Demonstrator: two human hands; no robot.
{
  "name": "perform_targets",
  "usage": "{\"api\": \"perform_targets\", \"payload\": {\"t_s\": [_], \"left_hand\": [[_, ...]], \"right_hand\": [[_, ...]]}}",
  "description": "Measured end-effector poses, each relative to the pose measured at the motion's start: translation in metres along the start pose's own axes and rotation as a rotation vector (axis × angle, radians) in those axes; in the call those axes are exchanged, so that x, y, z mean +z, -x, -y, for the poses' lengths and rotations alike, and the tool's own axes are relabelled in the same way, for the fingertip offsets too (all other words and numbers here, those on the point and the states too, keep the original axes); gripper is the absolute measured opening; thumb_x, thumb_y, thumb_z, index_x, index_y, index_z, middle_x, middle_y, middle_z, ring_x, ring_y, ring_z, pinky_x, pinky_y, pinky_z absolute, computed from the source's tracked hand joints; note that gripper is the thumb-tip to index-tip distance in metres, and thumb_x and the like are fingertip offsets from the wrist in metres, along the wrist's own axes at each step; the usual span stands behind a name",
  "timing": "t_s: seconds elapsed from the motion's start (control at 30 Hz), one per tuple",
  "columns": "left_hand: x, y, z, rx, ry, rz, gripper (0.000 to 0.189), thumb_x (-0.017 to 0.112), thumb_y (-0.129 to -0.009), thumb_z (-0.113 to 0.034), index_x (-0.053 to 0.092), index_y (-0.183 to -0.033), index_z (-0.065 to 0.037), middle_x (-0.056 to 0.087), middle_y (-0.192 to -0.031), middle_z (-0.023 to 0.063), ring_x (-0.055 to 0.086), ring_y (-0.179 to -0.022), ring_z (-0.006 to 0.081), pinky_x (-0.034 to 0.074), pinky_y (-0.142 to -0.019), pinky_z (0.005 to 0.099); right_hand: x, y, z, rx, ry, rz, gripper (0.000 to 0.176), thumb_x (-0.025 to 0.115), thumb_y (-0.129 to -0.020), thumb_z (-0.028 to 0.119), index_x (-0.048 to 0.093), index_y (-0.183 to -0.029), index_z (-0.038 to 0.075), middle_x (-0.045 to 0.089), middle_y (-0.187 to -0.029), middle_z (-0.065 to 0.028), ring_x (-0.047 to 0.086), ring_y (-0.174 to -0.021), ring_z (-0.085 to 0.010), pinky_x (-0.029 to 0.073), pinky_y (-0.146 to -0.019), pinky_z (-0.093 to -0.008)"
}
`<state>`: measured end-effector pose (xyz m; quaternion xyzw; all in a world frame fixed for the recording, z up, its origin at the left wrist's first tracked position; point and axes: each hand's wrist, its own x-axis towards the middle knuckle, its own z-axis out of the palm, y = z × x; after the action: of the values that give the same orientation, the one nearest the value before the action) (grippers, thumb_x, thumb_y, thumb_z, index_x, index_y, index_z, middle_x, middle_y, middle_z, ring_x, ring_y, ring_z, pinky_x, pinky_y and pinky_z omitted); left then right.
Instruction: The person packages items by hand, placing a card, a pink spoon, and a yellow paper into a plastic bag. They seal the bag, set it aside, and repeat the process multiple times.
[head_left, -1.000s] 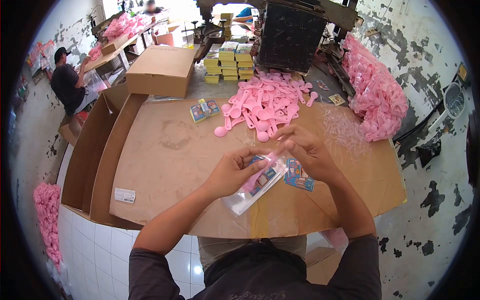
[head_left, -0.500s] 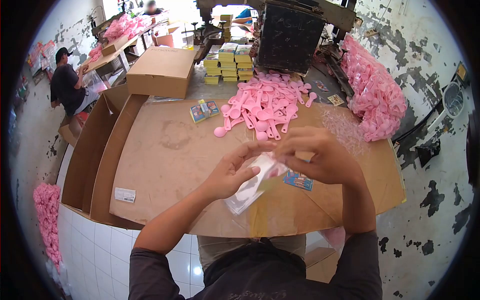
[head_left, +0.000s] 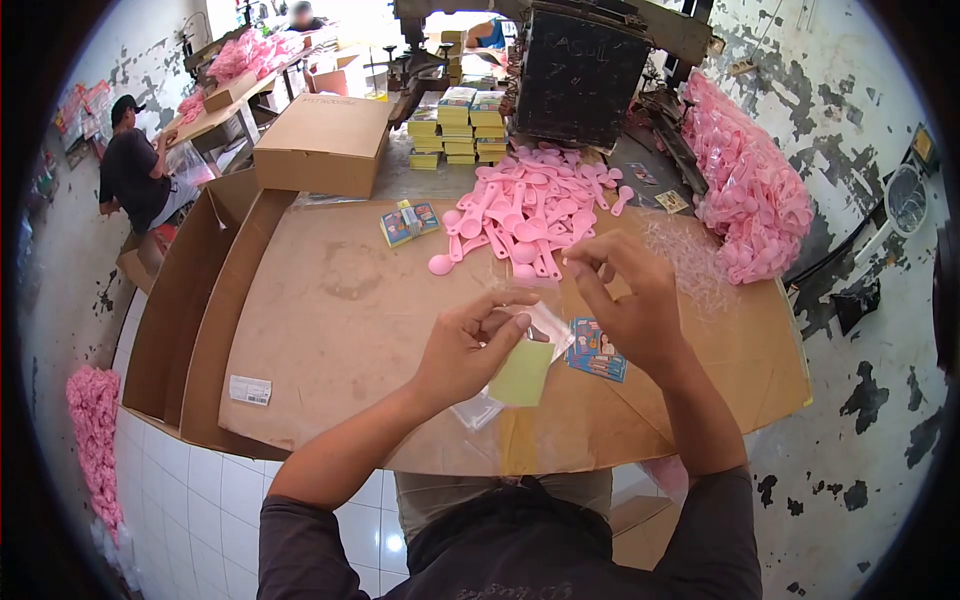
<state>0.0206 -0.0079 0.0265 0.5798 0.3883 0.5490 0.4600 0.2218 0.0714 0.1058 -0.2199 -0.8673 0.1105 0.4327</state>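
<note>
My left hand (head_left: 474, 345) pinches a clear plastic bag near the table's middle, and a yellow-green card (head_left: 523, 374) hangs just below its fingertips. Beneath it lie more clear bags (head_left: 477, 412). My right hand (head_left: 628, 295) is raised to the right, thumb and fingers curled close together; whether a small thing is between the fingertips is unclear. Blue printed cards (head_left: 598, 352) lie under my right wrist. Beyond both hands is a heap of pink spoons (head_left: 530, 210).
A banded card bundle (head_left: 409, 223) lies left of the spoons. Behind stand a closed carton (head_left: 322, 140), card stacks (head_left: 456, 125) and a black machine box (head_left: 580, 75). Clear scraps (head_left: 690, 262) and bagged pink spoons (head_left: 750, 190) are at right. A person (head_left: 140, 170) sits far left.
My hands have moved apart, the right one up and to the right. The yellow-green card now shows below my left hand, and more of the blue cards is visible.
</note>
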Motion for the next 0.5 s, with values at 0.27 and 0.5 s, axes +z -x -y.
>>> {"api": "perform_targets", "payload": {"t_s": [0.27,0.5], "left_hand": [[0.004,0.005,0.008,0.125,-0.342,-0.063,0.042,0.065,-0.1,-0.004,0.055,-0.139,0.006,0.078,-0.091,0.0122,0.073,-0.08,0.0113,0.058,-0.069,0.0249],[0.005,0.003,0.003,0.146,-0.578,0.015,0.046,0.069,-0.098,-0.009,0.056,-0.14,0.004,0.08,-0.093,0.0107,0.076,-0.074,0.0144,0.06,-0.066,0.0289]], "right_hand": [[0.021,0.006,0.012,-0.385,0.436,0.085,0.027,0.076,-0.074,0.013,0.067,-0.097,0.002,0.063,-0.099,-0.0085,0.063,-0.095,-0.0252,0.05,-0.08,-0.0369],[0.028,0.006,-0.01,-0.287,0.462,0.104,0.027,0.074,-0.071,0.014,0.066,-0.095,0.004,0.063,-0.096,-0.0088,0.061,-0.091,-0.0263,0.049,-0.078,-0.039]]}}
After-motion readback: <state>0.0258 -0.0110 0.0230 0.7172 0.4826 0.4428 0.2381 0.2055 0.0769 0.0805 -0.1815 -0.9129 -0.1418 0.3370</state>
